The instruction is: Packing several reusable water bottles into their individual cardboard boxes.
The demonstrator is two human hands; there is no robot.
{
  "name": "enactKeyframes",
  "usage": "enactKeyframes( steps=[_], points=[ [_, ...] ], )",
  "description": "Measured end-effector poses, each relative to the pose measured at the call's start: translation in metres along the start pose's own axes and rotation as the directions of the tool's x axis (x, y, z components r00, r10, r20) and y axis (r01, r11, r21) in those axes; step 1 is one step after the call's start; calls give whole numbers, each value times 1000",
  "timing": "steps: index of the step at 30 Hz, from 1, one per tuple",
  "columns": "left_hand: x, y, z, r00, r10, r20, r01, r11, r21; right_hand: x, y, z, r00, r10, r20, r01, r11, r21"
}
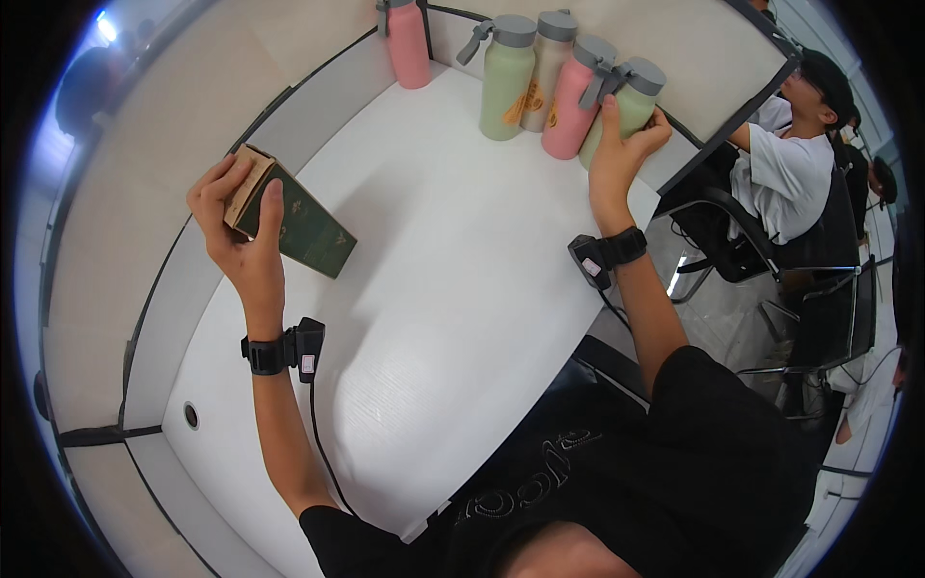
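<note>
My left hand [246, 217] grips the upper end of a dark green cardboard box [311, 227] with a brown end, held tilted over the left part of the desk. At the far right corner, my right hand [625, 152] is around a light green bottle [636, 105] with a grey lid and strap; its lower part is partly hidden. Beside it stands a pink bottle [567, 108], then a beige bottle [547, 65] and another light green bottle [508, 87], all grey-lidded. A second pink bottle [410, 47] stands apart in the back corner.
The white desk [462, 289] is bounded by beige partition panels [311, 65]. A cable grommet [191, 415] sits at its left. Both wrists wear black strapped devices with cables, such as the left one [309, 350]. A seated person [788, 159] and black chairs [831, 318] are at the right.
</note>
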State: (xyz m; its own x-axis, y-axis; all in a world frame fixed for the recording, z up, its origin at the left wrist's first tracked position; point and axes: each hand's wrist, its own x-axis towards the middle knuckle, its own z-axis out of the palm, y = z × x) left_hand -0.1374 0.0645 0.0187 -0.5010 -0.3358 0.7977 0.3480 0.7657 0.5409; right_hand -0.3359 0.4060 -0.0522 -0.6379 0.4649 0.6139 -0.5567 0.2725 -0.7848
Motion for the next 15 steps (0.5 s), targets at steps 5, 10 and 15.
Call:
enactKeyframes(
  steps=[5, 10, 15],
  points=[
    [1, 2, -2, 1000, -29, 9, 29, 1000, 5, -4, 0, 21, 999, -5, 39, 4, 999, 39],
    [0, 2, -1, 1000, -2, 3, 2, 1000, 12, -4, 6, 34, 995, -44, 85, 39, 997, 60],
    [1, 2, -1, 1000, 17, -7, -17, 999, 35, -5, 1, 42, 993, -45, 105, 38, 997, 65]
  ],
)
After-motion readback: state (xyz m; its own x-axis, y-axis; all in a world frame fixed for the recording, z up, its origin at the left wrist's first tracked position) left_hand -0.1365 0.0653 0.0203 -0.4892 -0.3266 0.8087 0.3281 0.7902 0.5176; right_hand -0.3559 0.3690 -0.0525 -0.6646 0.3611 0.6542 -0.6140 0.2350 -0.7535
